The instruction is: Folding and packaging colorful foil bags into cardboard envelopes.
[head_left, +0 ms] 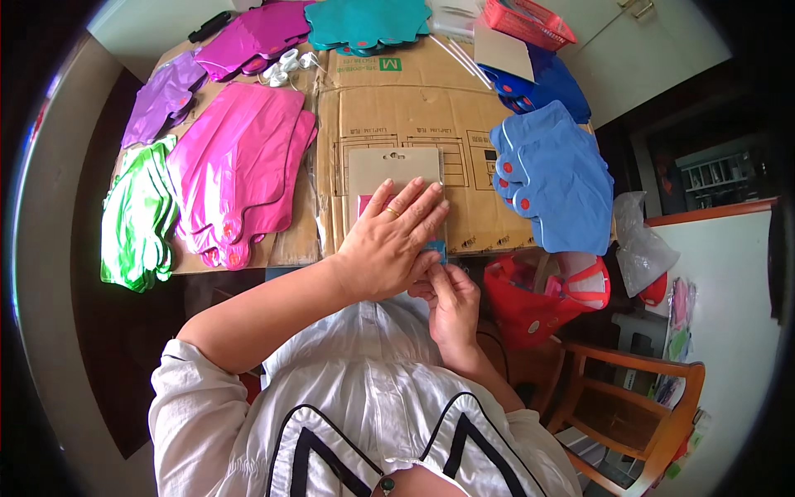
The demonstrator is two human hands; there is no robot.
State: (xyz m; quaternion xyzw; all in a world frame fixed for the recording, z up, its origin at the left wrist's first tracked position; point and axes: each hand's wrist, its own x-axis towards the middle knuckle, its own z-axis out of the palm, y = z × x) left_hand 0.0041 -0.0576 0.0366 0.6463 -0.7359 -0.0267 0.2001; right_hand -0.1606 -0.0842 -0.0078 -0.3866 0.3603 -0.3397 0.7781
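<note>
A flat packet with a grey-beige card (393,166) and a hang hole at its top lies on the cardboard near the table's front edge. Pink and blue patches show on its lower part, and a clear sleeve seems to cover it. My left hand (385,244) is spread flat on the packet, fingers pointing away from me, a ring on one finger. My right hand (450,302) is closed in a pinch at the packet's lower right corner, close to my left thumb. Its fingertips partly hide what they grip.
Flattened foil balloons lie around the cardboard (364,103): green (137,215), pink (240,157), purple (161,95), magenta (252,37), teal (368,23), light blue (555,178) and dark blue (563,87). White sticks (460,62) and a red basket (526,23) sit behind. A red bag (530,302) and wooden chair (629,398) stand right.
</note>
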